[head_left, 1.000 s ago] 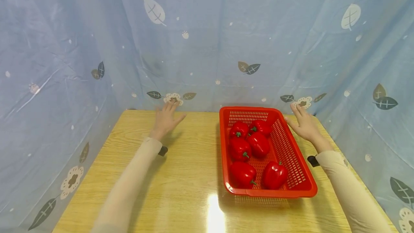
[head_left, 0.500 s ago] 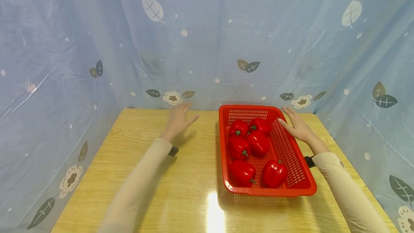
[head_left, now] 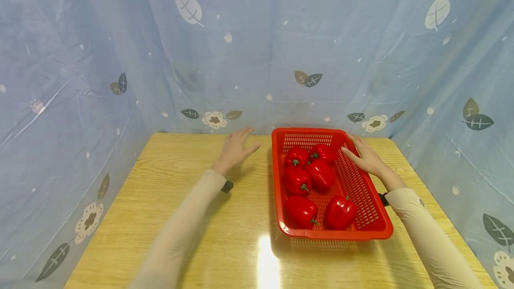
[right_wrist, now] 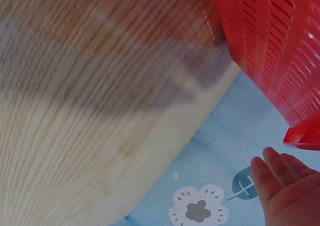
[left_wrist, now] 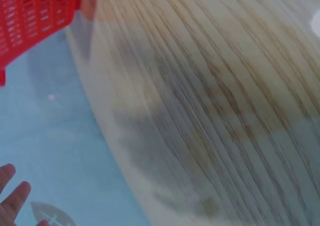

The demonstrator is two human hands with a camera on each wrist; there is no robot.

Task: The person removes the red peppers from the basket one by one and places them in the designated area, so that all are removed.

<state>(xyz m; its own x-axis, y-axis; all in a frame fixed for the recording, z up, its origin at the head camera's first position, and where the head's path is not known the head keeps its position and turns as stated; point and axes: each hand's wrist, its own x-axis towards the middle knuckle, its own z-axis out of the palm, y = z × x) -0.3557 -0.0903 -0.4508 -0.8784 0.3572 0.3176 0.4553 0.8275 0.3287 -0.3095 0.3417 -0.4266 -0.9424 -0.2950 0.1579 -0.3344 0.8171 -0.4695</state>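
Note:
A red plastic basket (head_left: 277, 182) with slotted walls stands on the right half of the table in the head view. Several glossy red bell peppers (head_left: 340, 213) with green stems lie inside it. To the left of the basket, my left hand (head_left: 234, 150) hovers with fingers extended and thumb pointing towards the basket. It holds nothing, and the left wrist view shows its fingertips (left_wrist: 15, 198) apart from the basket. My right hand (head_left: 368, 157) is at the basket's far right rim, fingers straight, thumb reaching over the rim. In the right wrist view its fingers (right_wrist: 282, 171) are just below the rim.
The wooden table (head_left: 168, 217) reaches a blue curtain (head_left: 241, 57) patterned with leaves and flowers, which hangs behind it and on both sides. A bright light reflection lies on the table in front of the basket.
My left hand has moved right, closer to the basket. My right hand has shifted left, from beside the basket to its right rim. The basket and peppers have stayed in place.

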